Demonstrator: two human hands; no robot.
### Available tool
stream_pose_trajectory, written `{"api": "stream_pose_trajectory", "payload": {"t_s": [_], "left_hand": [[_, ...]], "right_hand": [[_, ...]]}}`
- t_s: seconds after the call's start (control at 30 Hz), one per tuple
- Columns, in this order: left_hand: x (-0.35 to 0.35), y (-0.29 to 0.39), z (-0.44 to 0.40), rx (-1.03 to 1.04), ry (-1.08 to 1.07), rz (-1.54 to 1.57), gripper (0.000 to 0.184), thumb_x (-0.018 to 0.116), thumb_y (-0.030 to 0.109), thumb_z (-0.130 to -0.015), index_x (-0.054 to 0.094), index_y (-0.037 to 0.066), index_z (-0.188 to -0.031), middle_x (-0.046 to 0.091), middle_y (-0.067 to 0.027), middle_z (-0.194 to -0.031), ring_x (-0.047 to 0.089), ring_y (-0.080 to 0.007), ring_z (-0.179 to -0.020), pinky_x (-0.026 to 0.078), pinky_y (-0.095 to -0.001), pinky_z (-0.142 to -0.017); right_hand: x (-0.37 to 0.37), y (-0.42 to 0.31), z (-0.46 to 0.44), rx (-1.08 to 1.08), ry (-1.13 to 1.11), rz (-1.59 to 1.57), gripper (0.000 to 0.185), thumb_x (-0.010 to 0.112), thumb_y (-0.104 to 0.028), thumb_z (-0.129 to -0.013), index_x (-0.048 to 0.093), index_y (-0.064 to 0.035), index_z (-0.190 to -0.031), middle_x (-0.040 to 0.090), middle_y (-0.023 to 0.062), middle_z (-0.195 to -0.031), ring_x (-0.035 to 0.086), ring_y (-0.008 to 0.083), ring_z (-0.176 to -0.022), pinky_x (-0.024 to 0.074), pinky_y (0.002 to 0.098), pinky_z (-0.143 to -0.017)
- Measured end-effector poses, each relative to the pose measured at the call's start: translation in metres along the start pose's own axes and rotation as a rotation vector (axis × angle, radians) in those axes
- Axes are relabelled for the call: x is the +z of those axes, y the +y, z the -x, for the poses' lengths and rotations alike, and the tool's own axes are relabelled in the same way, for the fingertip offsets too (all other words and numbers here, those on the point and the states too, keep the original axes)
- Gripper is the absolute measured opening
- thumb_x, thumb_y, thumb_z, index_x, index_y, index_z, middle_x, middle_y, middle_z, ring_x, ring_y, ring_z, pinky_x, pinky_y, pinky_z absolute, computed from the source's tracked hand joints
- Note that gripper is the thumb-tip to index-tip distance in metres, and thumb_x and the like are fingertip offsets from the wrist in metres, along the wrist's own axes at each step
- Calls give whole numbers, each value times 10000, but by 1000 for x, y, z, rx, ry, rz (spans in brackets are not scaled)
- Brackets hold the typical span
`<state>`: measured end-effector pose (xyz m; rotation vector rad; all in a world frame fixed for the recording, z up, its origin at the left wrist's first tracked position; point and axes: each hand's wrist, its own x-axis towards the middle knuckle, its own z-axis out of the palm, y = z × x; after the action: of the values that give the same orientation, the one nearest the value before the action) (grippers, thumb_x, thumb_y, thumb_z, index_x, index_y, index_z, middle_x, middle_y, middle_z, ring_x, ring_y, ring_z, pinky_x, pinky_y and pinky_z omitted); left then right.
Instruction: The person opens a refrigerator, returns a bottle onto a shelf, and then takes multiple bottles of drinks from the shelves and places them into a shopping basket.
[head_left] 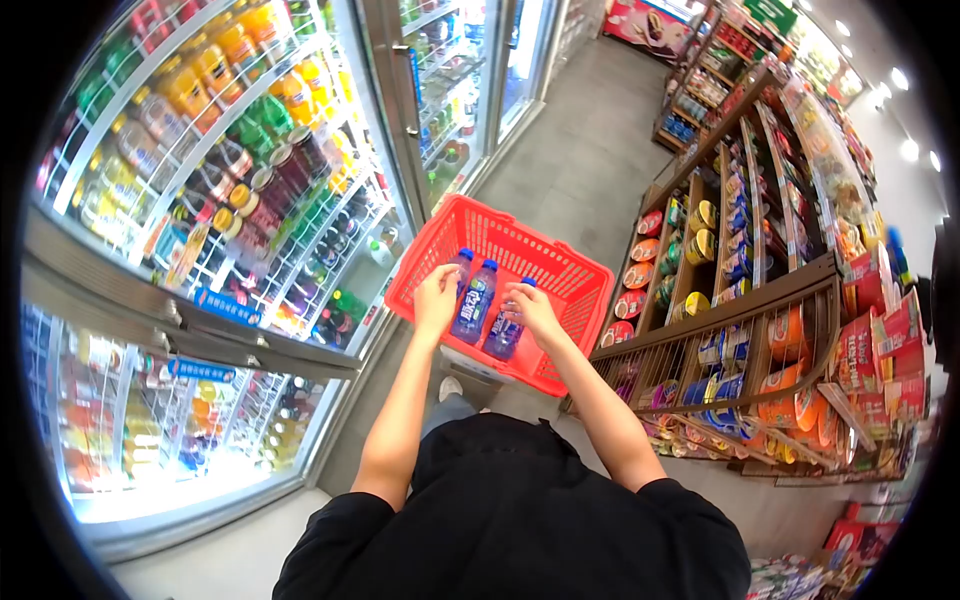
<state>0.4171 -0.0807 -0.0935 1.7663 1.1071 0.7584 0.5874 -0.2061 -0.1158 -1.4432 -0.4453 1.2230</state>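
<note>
A red plastic shopping basket with slotted walls is in front of me. In it are three blue-purple drink bottles with blue caps. The middle drink bottle shows its white-lettered label and leans against the basket's near side. My left hand has its fingers curled at the left drink bottle, which it partly hides. At the upper part of the right drink bottle, my right hand has its fingers bent around it, covering some of its label.
To the left, a glass-door drinks fridge stands open, its racks full of bottles and cans. A wooden shelf unit with cup noodles and packets is on the right. Grey floor runs between them. A white shoe shows below the basket.
</note>
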Motion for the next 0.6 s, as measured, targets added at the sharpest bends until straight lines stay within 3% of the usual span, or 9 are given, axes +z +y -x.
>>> {"api": "stream_pose_trajectory", "payload": {"t_s": [0.1, 0.23, 0.3, 0.6], "left_hand": [[-11, 4, 33, 3, 164, 240, 191, 534, 67, -956, 664, 6, -1081, 718, -90, -947, 684, -137, -855, 526, -274, -769], [-34, 2, 83, -19, 328, 294, 180, 516, 94, -985, 652, 14, -1071, 699, -69, -906, 652, -127, -801, 513, -261, -753], [-45, 1, 108, -68, 375, 314, 206, 498, 117, -999, 646, 14, -1098, 674, -59, -937, 611, -105, -825, 497, -252, -755], [-102, -10, 166, -113, 585, 379, 212, 496, 125, -999, 632, 25, -1129, 671, -57, -954, 603, -103, -809, 493, -249, -754]], "right_hand": [[0, -5, 17, -67, -63, -64, 292, 493, -199, -1002, 569, -48, -1239, 650, 65, -1061, 622, 131, -917, 527, 289, -780], [3, -7, 33, -147, -96, -105, 280, 492, -218, -1009, 592, -49, -1209, 669, 73, -1062, 634, 129, -902, 521, 273, -766], [9, -8, 45, -223, -144, -112, 313, 489, -234, -1007, 578, -26, -1225, 658, 96, -1090, 639, 170, -964, 526, 312, -826], [91, -18, 74, -214, -420, -163, 330, 468, -242, -1022, 577, -19, -1239, 659, 100, -1099, 634, 160, -961, 515, 290, -815]]}}
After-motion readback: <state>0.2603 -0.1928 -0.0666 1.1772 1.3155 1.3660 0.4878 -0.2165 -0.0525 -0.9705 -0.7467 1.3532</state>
